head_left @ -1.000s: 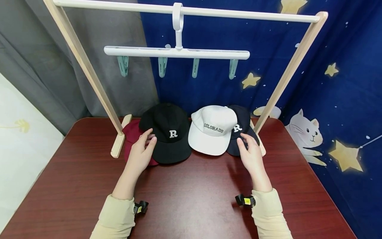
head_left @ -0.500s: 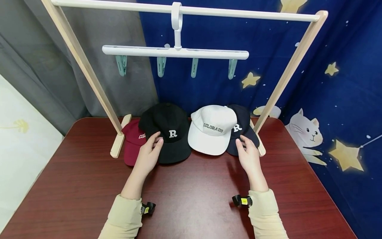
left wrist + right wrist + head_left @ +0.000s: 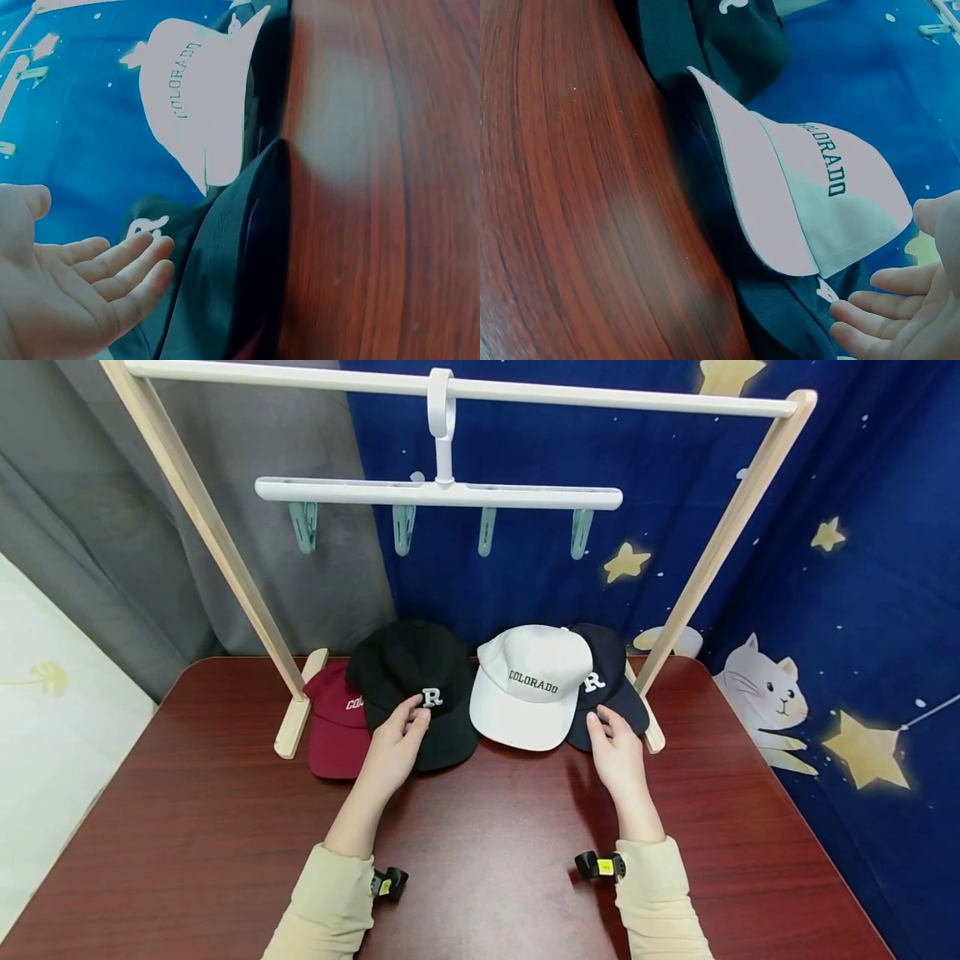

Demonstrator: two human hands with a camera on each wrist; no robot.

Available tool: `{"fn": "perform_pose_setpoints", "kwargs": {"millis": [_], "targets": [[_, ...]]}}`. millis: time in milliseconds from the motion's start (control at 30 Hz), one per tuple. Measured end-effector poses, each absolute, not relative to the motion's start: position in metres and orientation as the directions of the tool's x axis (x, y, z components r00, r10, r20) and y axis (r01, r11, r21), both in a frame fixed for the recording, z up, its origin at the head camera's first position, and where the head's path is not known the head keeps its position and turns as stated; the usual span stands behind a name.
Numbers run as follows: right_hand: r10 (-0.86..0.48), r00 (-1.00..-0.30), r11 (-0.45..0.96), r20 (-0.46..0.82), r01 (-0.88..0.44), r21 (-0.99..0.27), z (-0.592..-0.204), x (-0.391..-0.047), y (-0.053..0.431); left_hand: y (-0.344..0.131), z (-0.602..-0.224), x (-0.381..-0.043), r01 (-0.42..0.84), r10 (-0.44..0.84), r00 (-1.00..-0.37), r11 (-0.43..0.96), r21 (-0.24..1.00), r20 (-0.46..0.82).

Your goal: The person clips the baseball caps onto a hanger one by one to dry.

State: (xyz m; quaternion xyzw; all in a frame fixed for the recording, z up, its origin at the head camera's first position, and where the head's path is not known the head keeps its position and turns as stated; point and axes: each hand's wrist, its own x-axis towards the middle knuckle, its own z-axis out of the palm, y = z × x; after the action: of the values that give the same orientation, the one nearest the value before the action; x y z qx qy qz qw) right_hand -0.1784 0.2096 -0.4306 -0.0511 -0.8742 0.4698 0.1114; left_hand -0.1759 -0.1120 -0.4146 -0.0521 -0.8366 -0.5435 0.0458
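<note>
Several caps lie in a row at the back of the table. A maroon cap (image 3: 339,735) is partly covered by a black cap (image 3: 412,660) with a white R. Beside them a white cap (image 3: 525,693) lettered COLORADO overlaps a navy cap (image 3: 611,685). My left hand (image 3: 393,747) hovers over the front of the black cap, fingers extended and holding nothing; the left wrist view shows its spread fingers (image 3: 127,281) close to the R. My right hand (image 3: 618,752) is at the navy cap's brim, fingers loose, and in the right wrist view its fingertips (image 3: 844,311) are near the white cap.
A wooden rack with a white top bar (image 3: 600,397) stands over the caps, its feet (image 3: 292,727) on the table (image 3: 480,860). From the bar hangs a white hanger (image 3: 438,493) with several green clips (image 3: 402,531). Grey and blue curtains (image 3: 487,585) hang behind.
My left hand has moved right, from the maroon cap's side to in front of the black cap, uncovering the maroon cap. My right hand has shifted slightly left. The caps stay in place.
</note>
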Motion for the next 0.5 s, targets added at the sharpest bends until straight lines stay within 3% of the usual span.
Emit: {"fn": "perform_pose_setpoints", "kwargs": {"millis": [500], "targets": [[0.204, -0.975, 0.52, 0.088, 0.032, -0.853, -0.438, -0.182, 0.202, -0.09, -0.431, -0.184, 0.071, 0.019, -0.997, 0.314, 0.947, 0.068]]}}
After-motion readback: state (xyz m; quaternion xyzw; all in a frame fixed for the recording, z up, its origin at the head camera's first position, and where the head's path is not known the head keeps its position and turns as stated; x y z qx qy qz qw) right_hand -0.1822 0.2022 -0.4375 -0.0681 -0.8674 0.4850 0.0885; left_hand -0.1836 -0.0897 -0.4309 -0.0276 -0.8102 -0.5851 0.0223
